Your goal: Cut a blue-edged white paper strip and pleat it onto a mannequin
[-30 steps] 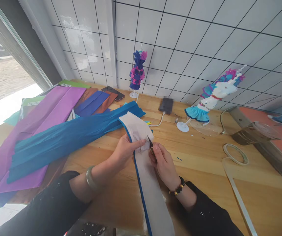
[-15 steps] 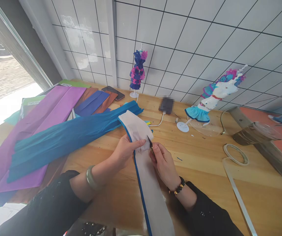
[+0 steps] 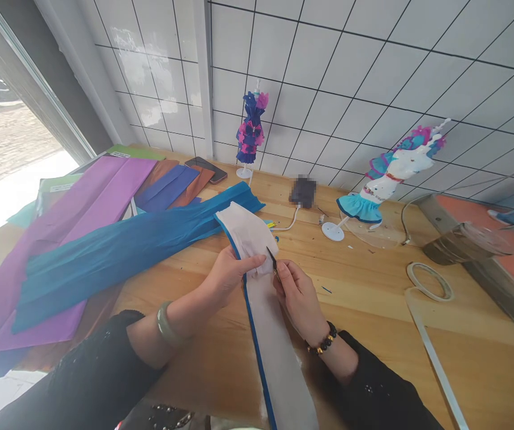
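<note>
A long white strip (image 3: 279, 346) with a blue border runs from the table's near edge up between my hands, curving over at its far end. It looks like thin paper or cloth, with small creases beside my left thumb. My left hand (image 3: 228, 272) pinches the strip at its blue edge, thumb on top and fingers partly hidden underneath. In my right hand (image 3: 299, 292) is a pair of dark pointed tweezers (image 3: 272, 258), gripped between thumb and fingers. Their tip rests at or just over the white surface, near my left thumb.
A blue crumpled sheet (image 3: 135, 251) overlaps a purple sheet (image 3: 118, 179) at left, near a phone (image 3: 206, 169). Two decorated dress-form stands (image 3: 252, 128) (image 3: 385, 179) are at the back. At right are a tape roll (image 3: 430, 282) and a clear jar (image 3: 456, 243).
The tweezers' tip has shifted very slightly left and looks narrower. Both hands and the white strip stay almost in place.
</note>
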`<state>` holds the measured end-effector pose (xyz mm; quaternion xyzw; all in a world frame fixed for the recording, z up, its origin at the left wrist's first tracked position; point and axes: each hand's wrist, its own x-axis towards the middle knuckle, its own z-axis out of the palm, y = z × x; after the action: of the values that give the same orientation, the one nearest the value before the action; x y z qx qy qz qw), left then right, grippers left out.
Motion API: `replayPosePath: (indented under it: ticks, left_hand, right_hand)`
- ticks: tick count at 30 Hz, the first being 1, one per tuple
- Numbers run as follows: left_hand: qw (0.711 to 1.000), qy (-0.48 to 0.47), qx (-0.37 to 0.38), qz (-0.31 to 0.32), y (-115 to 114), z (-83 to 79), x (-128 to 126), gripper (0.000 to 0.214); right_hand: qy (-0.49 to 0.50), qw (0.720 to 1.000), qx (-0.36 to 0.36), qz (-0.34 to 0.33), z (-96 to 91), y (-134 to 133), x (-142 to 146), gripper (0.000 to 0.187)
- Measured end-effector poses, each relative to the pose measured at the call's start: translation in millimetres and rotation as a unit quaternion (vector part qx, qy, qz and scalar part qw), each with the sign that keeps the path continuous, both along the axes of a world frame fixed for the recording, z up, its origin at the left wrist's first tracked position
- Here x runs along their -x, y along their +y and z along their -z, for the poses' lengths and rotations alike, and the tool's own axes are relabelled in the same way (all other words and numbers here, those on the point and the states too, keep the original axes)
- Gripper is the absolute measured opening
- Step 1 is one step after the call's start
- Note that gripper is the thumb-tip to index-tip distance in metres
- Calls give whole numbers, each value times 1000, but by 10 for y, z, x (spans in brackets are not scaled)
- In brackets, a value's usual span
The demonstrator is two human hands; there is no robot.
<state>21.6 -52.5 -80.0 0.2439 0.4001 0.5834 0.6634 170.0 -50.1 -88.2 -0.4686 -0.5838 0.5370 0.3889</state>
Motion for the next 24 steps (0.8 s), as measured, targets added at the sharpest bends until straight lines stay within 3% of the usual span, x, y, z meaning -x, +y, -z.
replayPosePath:
  ticks: [24]
  left_hand:
    - [1000,23,-10,-1,14,-37,36,32]
  right_hand:
    - [16,1000,4,-7,-28,-18,-19,32]
